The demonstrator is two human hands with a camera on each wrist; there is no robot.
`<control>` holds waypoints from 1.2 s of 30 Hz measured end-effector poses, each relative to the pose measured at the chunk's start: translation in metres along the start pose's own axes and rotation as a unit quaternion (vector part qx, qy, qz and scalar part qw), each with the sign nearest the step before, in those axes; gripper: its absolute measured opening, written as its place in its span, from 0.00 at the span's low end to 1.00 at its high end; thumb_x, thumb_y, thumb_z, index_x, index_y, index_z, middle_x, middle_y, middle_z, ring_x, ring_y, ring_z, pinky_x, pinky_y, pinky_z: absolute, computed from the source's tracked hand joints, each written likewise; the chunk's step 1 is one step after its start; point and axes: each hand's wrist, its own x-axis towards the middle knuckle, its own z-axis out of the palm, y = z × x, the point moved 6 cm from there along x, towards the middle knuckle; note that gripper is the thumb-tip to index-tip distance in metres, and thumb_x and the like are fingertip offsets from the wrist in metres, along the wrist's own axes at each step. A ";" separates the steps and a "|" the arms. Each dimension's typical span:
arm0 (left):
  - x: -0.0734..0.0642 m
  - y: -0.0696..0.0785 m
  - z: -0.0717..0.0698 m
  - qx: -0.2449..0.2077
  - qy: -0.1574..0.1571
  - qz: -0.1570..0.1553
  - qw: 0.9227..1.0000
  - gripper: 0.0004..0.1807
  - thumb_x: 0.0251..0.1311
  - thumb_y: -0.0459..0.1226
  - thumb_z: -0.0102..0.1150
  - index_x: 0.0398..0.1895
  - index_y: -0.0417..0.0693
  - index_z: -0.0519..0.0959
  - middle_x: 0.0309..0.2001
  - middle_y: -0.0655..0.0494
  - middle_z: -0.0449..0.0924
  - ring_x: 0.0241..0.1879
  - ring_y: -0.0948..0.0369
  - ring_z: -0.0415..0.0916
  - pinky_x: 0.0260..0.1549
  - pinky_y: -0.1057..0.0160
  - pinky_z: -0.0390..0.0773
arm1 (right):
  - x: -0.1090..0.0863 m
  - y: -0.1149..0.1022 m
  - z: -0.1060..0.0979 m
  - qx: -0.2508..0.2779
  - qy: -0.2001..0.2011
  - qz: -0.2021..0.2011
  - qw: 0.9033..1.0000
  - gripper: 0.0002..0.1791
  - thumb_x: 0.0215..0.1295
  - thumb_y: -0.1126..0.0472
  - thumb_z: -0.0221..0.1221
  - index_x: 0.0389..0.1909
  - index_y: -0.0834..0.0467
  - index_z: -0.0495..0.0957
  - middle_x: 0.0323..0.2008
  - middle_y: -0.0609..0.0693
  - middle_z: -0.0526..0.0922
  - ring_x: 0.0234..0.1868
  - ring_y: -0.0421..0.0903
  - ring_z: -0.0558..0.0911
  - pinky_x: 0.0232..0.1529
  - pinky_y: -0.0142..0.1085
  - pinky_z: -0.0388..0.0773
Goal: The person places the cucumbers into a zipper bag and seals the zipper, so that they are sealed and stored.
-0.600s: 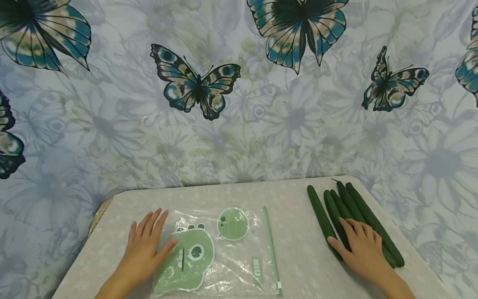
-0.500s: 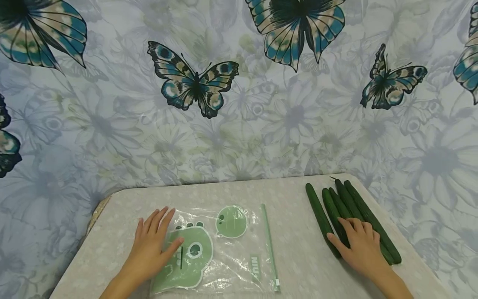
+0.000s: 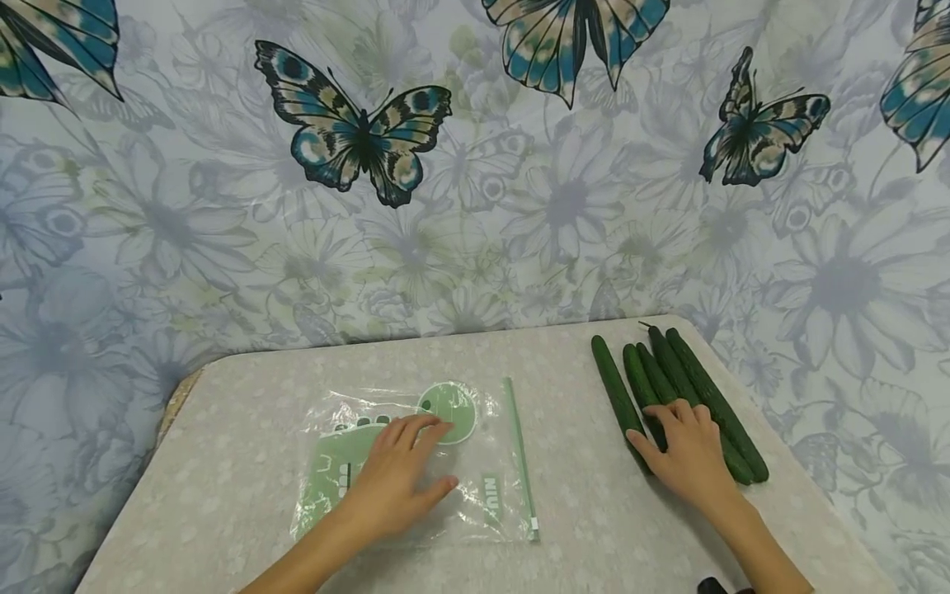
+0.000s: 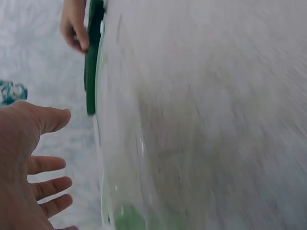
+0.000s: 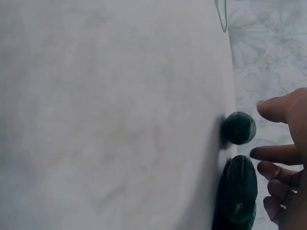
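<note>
A clear plastic zip bag [image 3: 486,458] printed with green cartoon shapes lies flat on the table, its green slider strip on the right. My left hand [image 3: 401,478] hovers over it with fingers spread, covering part of the print; the left wrist view shows the same hand [image 4: 24,153] holding nothing. On the right lie several cucumbers [image 3: 712,396] side by side, the leftmost cucumber [image 3: 610,371] slightly apart. Over them is my right hand [image 3: 686,450], fingers loosely bent. In the right wrist view, its thumb and fingers stand either side of that end cucumber [image 5: 240,128], not closed round it.
A pale patterned cloth covers the table [image 3: 571,528], whose far edge meets a wall [image 3: 564,247] with butterfly and flower print. A small dark object [image 3: 711,586] shows at the bottom edge, beside the right forearm.
My left hand has moved right, from the bag's left edge to over its middle. The right hand stays over the cucumbers. The head view has tilted down and shifted slightly right.
</note>
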 end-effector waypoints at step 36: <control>0.044 0.077 0.058 -0.006 -0.131 0.063 0.989 0.06 0.63 0.36 0.67 0.30 0.56 0.80 0.26 0.68 0.72 0.22 0.71 0.62 0.23 0.72 0.67 | 0.018 -0.008 0.007 -0.061 0.017 0.001 0.998 0.25 0.59 0.46 0.75 0.41 0.66 0.87 0.39 0.63 0.84 0.44 0.66 0.80 0.46 0.61 0.75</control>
